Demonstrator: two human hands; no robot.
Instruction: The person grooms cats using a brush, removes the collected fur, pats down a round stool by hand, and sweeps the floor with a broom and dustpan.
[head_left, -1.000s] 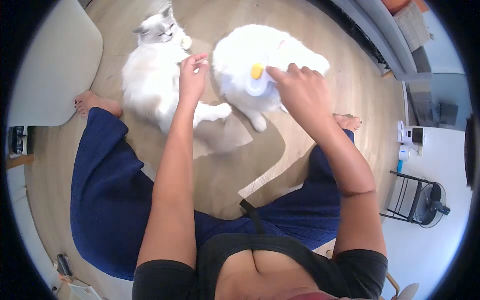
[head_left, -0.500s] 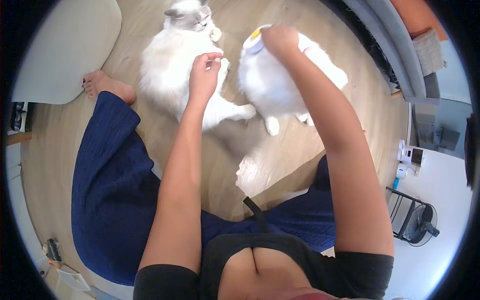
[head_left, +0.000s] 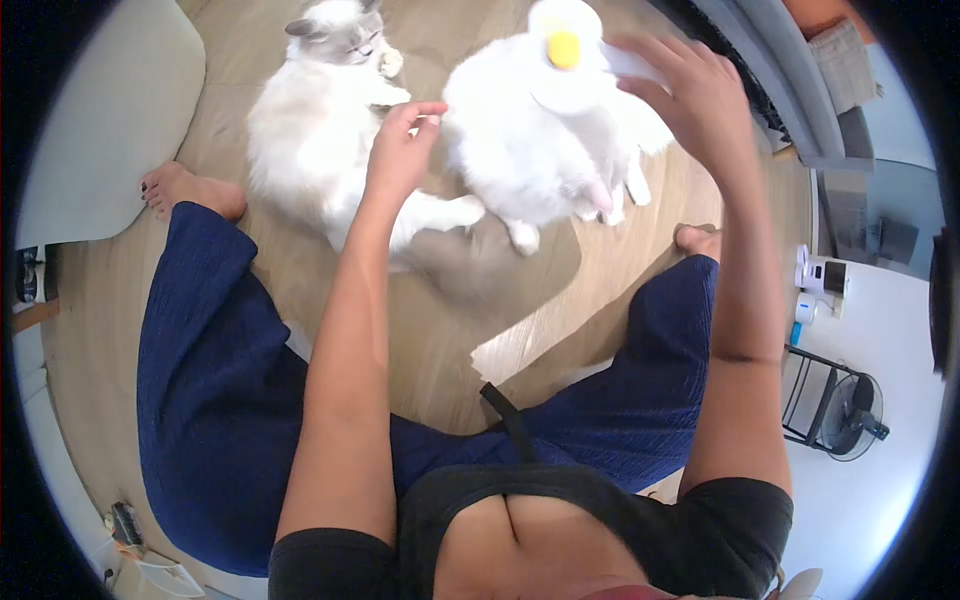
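My right hand grips the pale handle of a pet brush, whose white, petal-shaped head has a round yellow button. The brush head lies over the back of a fluffy white cat, which stands on the floor. Loosely bent, my left hand hovers between the two cats with a small gap between thumb and forefinger and nothing visible in it. Nearest to it is a cream cat with grey ears, lying on its side with its eyes closed.
My legs in blue trousers spread on both sides of the wood floor. A pale rounded panel stands at left. At right are a grey sofa and a fan.
My right hand has moved right with the brush, whose head now faces me more fully. The white cat has shifted its body. My left hand stays nearly in place.
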